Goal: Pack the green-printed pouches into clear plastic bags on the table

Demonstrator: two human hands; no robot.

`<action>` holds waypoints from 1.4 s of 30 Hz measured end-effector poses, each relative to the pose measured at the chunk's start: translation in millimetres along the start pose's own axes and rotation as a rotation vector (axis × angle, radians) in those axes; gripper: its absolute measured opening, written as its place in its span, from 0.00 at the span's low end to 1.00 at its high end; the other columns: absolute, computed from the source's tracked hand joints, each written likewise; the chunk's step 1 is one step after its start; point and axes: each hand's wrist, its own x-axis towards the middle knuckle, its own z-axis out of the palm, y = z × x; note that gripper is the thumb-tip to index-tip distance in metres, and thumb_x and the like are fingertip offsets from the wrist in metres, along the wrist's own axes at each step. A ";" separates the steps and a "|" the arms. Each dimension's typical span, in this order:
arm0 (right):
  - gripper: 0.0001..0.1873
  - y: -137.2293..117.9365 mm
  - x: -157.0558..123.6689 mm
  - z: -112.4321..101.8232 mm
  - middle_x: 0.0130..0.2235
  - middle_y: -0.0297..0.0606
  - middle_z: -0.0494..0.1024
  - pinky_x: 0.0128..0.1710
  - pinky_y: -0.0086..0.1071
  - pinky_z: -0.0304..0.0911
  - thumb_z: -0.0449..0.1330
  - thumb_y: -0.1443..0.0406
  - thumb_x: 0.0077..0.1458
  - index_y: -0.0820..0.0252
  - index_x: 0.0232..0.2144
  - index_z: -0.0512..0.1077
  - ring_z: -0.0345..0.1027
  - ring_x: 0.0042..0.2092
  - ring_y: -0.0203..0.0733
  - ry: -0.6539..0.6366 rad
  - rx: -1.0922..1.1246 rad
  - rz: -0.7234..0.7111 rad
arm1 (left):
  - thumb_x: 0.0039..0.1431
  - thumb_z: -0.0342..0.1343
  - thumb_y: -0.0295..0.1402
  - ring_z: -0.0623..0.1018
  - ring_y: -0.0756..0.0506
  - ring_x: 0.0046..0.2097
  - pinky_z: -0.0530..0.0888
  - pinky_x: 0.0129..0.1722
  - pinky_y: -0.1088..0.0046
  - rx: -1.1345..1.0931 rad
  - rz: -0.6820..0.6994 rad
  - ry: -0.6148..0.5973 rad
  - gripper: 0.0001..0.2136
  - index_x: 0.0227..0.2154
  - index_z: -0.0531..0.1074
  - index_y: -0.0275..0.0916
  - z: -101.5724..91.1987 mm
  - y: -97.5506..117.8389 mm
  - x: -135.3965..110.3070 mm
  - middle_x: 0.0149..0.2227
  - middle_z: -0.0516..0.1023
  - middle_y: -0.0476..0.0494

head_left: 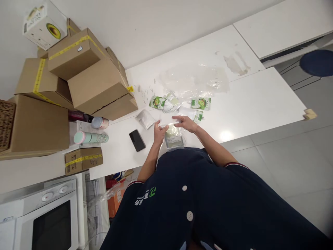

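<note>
Well, the person stands close against the smooth white desk (260, 100), holding a soft clear pouch (174, 138) at its near edge, just in front of their navy shirt. The left hand (158, 130) pinches the pouch's top left corner. The right hand (186, 123) has its fingers closed on the top edge at the other side. The pouch holds something pale and greenish and carries a white label, its print too small to read. Just left of it lies a flat black phone (137, 140), glossy and rectangular, and beyond that a small crinkled whitish packet (145, 118). Behind the hands sit several glossy sachets (201, 103) printed in green and white with round fruit pictures, and past them a wrinkled sheet of clear film (195, 81). At the left, plain brown cardboard boxes (96, 83) sealed with yellow tape are stacked up, with a white carton (44, 26) showing a halved avocado on top. Near them lie a mint-green cylinder (90, 138) and a small pink-topped jar (100, 122). The shirt has white buttons and a green-and-white logo whose characters I cannot make out.
</note>
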 end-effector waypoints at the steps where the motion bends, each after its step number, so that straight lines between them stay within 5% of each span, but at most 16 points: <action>1: 0.34 -0.8 -0.6 -1.5 0.27 0.30 0.70 0.34 0.31 0.61 0.68 0.60 0.43 0.64 0.53 0.73 0.60 0.30 0.33 0.004 -0.051 0.004 | 0.44 0.70 0.36 0.77 0.50 0.35 0.72 0.40 0.75 0.044 0.017 0.005 0.37 0.59 0.64 0.42 -2.1 1.4 -1.5 0.31 0.78 0.52; 5: 0.18 -0.8 -4.5 -2.9 0.29 0.34 0.73 0.35 0.31 0.61 0.63 0.61 0.48 0.62 0.42 0.79 0.64 0.32 0.38 -0.053 -0.351 -0.041 | 0.47 0.68 0.37 0.73 0.51 0.30 0.69 0.34 0.77 0.336 0.061 -0.114 0.32 0.57 0.69 0.41 -16.6 7.6 -5.6 0.24 0.73 0.55; 9: 0.09 5.9 -10.8 6.1 0.40 0.44 0.76 0.44 0.37 0.62 0.61 0.62 0.51 0.60 0.31 0.80 0.68 0.44 0.48 -0.040 -0.616 -0.238 | 0.50 0.64 0.40 0.74 0.48 0.32 0.69 0.35 0.72 0.683 0.081 -0.138 0.12 0.36 0.79 0.39 -34.9 8.3 -8.9 0.28 0.77 0.48; 12: 0.10 14.3 -12.2 17.9 0.43 0.45 0.76 0.44 0.38 0.62 0.58 0.61 0.53 0.60 0.31 0.77 0.67 0.45 0.48 -0.081 -0.541 -0.298 | 0.49 0.65 0.42 0.73 0.47 0.35 0.69 0.37 0.71 0.821 0.110 -0.087 0.12 0.23 0.75 0.39 -47.6 2.8 -13.2 0.29 0.76 0.46; 15: 0.14 23.2 -5.6 34.5 0.31 0.36 0.75 0.38 0.33 0.63 0.55 0.56 0.56 0.59 0.33 0.74 0.67 0.35 0.41 -0.149 -0.294 -0.214 | 0.45 0.67 0.44 0.75 0.46 0.40 0.71 0.41 0.70 0.550 0.111 -0.065 0.15 0.28 0.73 0.38 -58.2 -9.6 -17.5 0.37 0.77 0.44; 19: 0.13 34.0 11.9 61.4 0.29 0.32 0.74 0.35 0.30 0.63 0.55 0.56 0.55 0.59 0.33 0.72 0.67 0.32 0.38 -0.065 -0.136 -0.132 | 0.43 0.68 0.45 0.77 0.46 0.41 0.73 0.45 0.67 0.126 -0.059 -0.098 0.26 0.43 0.71 0.38 -70.2 -34.4 -18.4 0.41 0.79 0.44; 22: 0.09 43.6 21.7 73.2 0.31 0.33 0.76 0.36 0.30 0.64 0.58 0.61 0.54 0.58 0.36 0.73 0.69 0.33 0.38 -0.024 -0.261 -0.041 | 0.44 0.67 0.42 0.78 0.45 0.40 0.74 0.43 0.67 0.157 -0.127 0.036 0.25 0.44 0.71 0.36 -82.1 -51.0 -9.7 0.38 0.80 0.43; 24: 0.13 51.2 23.6 70.1 0.35 0.36 0.78 0.36 0.30 0.65 0.61 0.62 0.54 0.58 0.43 0.73 0.71 0.34 0.39 0.005 -0.330 0.047 | 0.50 0.63 0.39 0.79 0.45 0.40 0.74 0.42 0.69 0.372 -0.174 0.207 0.20 0.44 0.72 0.35 -92.8 -56.4 0.4 0.38 0.80 0.42; 27: 0.16 60.9 22.4 45.3 0.39 0.41 0.79 0.32 0.29 0.67 0.60 0.62 0.57 0.59 0.48 0.70 0.74 0.32 0.38 0.023 -0.295 0.181 | 0.56 0.57 0.34 0.79 0.42 0.44 0.74 0.42 0.69 0.743 -0.228 0.439 0.14 0.45 0.71 0.34 -109.8 -53.5 16.8 0.41 0.79 0.38; 29: 0.13 63.2 22.8 17.4 0.41 0.43 0.79 0.31 0.29 0.67 0.58 0.63 0.59 0.60 0.46 0.71 0.75 0.30 0.37 0.072 -0.281 0.235 | 0.56 0.57 0.33 0.77 0.38 0.49 0.72 0.46 0.65 0.851 -0.235 0.490 0.17 0.48 0.70 0.33 -117.9 -46.8 25.3 0.45 0.78 0.33; 34: 0.10 53.1 45.7 -72.0 0.39 0.44 0.79 0.44 0.38 0.68 0.54 0.64 0.59 0.63 0.36 0.74 0.75 0.38 0.43 0.516 -0.440 0.257 | 0.57 0.57 0.33 0.67 0.30 0.59 0.65 0.55 0.52 1.214 -0.181 0.512 0.30 0.61 0.57 0.33 -115.0 -34.2 31.4 0.57 0.66 0.23; 38: 0.18 43.2 82.9 -139.1 0.50 0.53 0.74 0.56 0.44 0.60 0.56 0.64 0.56 0.68 0.47 0.71 0.68 0.53 0.50 0.892 -0.489 0.212 | 0.59 0.53 0.34 0.63 0.30 0.60 0.64 0.55 0.51 1.483 -0.021 0.510 0.27 0.62 0.58 0.37 -102.9 -35.8 19.7 0.59 0.61 0.28; 42: 0.30 42.3 120.1 -177.9 0.55 0.56 0.68 0.56 0.43 0.61 0.59 0.65 0.51 0.71 0.56 0.64 0.66 0.54 0.50 0.972 -0.396 0.239 | 0.60 0.52 0.32 0.64 0.33 0.59 0.65 0.55 0.53 1.511 0.057 0.469 0.24 0.60 0.62 0.38 -96.5 -40.4 5.0 0.57 0.64 0.31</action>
